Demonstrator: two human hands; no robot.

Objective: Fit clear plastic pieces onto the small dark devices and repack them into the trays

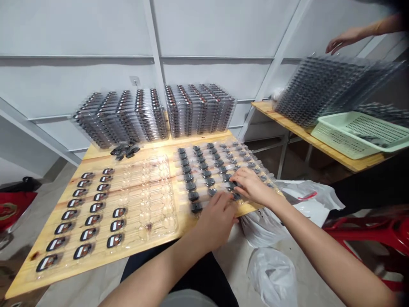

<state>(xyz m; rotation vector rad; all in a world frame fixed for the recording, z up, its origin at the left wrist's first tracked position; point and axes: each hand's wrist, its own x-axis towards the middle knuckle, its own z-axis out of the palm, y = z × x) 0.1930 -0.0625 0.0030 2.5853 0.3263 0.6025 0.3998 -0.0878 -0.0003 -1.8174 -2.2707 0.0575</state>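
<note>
My left hand (217,221) and my right hand (252,187) are close together over a transparent blister tray (204,164) on a pine board (96,264). Rows of small black parts (193,196) sit in this tray. My right fingertips rest on black parts near the tray's right side, and my left fingers lie just beside them. Neither hand clearly holds a part. To the left, another transparent tray (143,200) has empty cavities, and beside it lie rows of black-and-white labelled items (84,219).
Tall stacks of filled blister trays (153,113) stand at the board's back edge, with loose black parts (124,150) in front. A co-worker's hand (341,39) reaches above a tilted stack (319,89) on a side table. There are a green basket (348,134), white plastic bags (306,198) and a red stool (367,230).
</note>
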